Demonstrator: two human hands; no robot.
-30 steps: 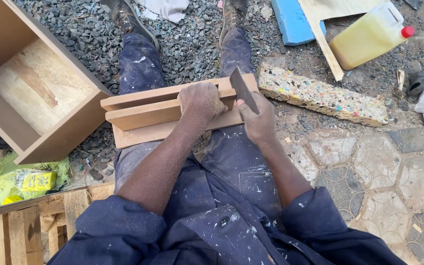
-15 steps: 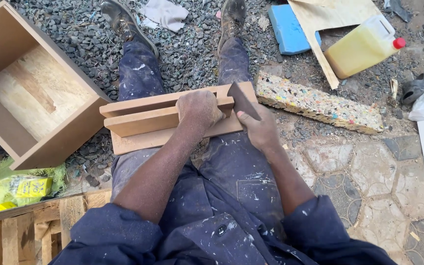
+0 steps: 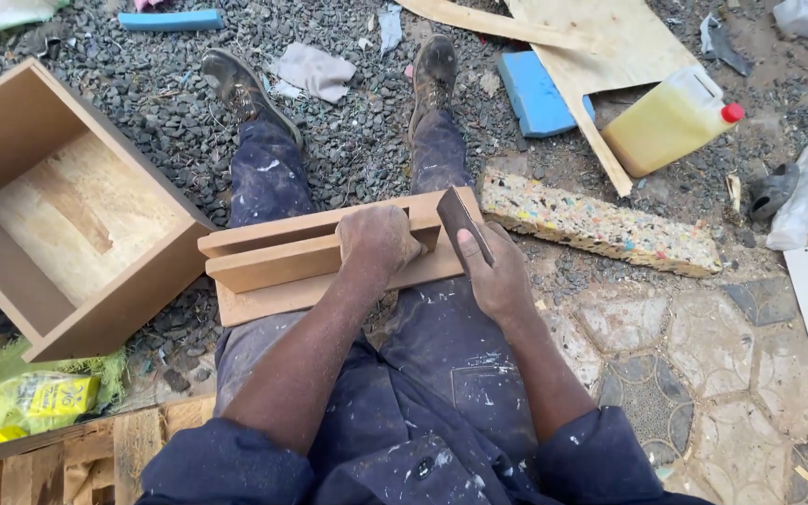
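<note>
1. Your left hand (image 3: 378,241) is curled shut over the top edge of the wooden assembly (image 3: 320,266), fingers wrapped down over the raised middle rail, knuckles up.
2. Your right hand (image 3: 493,276) pinches a flat dark scraper blade (image 3: 463,224), thumb along its near face and fingers closed behind it. The blade stands tilted on edge, its upper end against the right end of the wood.
3. The wooden assembly lies across both your thighs, running left to right. It is smooth, tan fibreboard: a flat base strip with two long rails standing on it, one behind the other, all square-cut with a matt, even face.
4. Your trousers (image 3: 441,365) are dark blue work cloth, flecked with pale paint and dust; scuffed boots (image 3: 434,67) rest on grey gravel (image 3: 348,150).
5. To your left sits an open wooden box (image 3: 67,220), same tan boards for walls, with a rougher chipboard bottom.
6. Just right of the assembly lies a long block of speckled rebonded foam (image 3: 600,224), crumbly and multicoloured.
7. Beyond it stand a yellowish plastic jerrycan (image 3: 666,122) with a red cap, a blue foam slab (image 3: 533,93) and a pale plywood sheet (image 3: 610,42).
8. Under your right side the ground is worn patterned paving (image 3: 703,365).
</note>
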